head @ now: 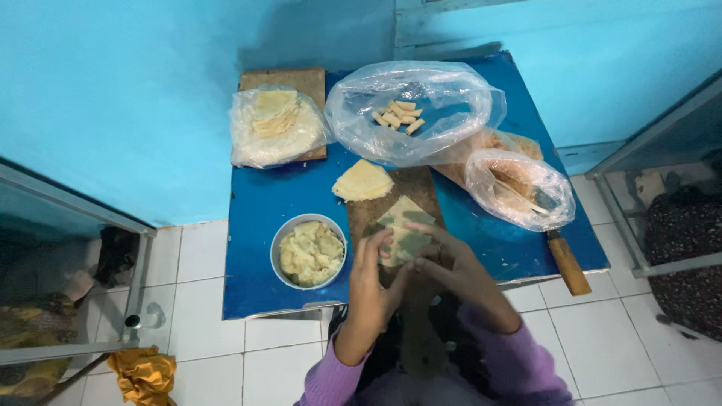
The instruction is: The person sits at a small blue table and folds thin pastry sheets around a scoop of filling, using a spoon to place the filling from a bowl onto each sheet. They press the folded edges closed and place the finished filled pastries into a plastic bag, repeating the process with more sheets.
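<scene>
Both my hands meet over a thin pale dough sheet (pixel 404 218) that lies on a wooden board (pixel 361 216) on the blue table (pixel 259 207). My left hand (pixel 374 274) pinches the sheet's near edge. My right hand (pixel 451 265) presses the same edge from the right, fingers curled onto it. A white bowl (pixel 309 252) of pale mashed filling stands just left of my left hand. Another folded dough sheet (pixel 363 181) lies beyond the board's far end.
A clear bag (pixel 414 109) holds several finished rolls at the back. A second bag with stacked dough sheets (pixel 276 128) rests on a board at back left. A third bag (pixel 519 188) and a wooden-handled knife (pixel 565 261) lie at right. White floor tiles surround the table.
</scene>
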`<action>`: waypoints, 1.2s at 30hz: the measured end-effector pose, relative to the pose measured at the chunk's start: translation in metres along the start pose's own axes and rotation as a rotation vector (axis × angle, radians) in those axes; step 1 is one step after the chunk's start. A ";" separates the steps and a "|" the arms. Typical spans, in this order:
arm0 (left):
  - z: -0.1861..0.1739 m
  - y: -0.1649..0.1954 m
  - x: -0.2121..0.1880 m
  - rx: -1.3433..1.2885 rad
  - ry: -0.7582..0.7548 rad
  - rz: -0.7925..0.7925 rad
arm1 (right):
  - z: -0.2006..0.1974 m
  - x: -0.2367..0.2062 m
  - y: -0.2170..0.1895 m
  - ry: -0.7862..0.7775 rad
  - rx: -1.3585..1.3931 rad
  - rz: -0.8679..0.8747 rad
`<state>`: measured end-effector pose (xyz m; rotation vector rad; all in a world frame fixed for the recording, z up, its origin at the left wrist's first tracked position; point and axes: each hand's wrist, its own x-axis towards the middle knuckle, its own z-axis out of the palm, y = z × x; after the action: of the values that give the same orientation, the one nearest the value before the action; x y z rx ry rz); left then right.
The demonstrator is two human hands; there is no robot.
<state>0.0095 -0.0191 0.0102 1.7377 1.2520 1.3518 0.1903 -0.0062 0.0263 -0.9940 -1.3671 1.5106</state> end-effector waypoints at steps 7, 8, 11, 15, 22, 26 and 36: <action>-0.005 -0.001 -0.008 0.334 0.072 0.141 | -0.035 0.028 -0.071 0.273 -0.805 -0.137; -0.004 0.000 -0.009 0.359 0.078 0.129 | -0.033 0.030 -0.076 0.382 -0.780 -0.340; 0.001 0.001 -0.013 0.432 0.081 0.097 | -0.028 0.030 -0.078 0.584 -0.759 -0.571; 0.009 -0.004 -0.014 0.489 0.056 0.060 | -0.042 0.010 -0.053 0.782 -0.921 -0.517; 0.015 -0.012 -0.008 0.519 0.072 0.081 | -0.117 -0.027 -0.003 1.022 -1.420 -0.185; 0.017 -0.014 -0.005 0.570 0.014 0.003 | -0.130 -0.029 0.013 1.008 -1.323 -0.113; 0.014 -0.015 -0.005 0.183 -0.076 0.064 | -0.107 -0.005 -0.001 1.000 -0.994 -0.541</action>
<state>0.0185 -0.0166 -0.0088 1.9506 1.3228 1.2271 0.2926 0.0237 0.0182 -1.4830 -1.3764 -0.2179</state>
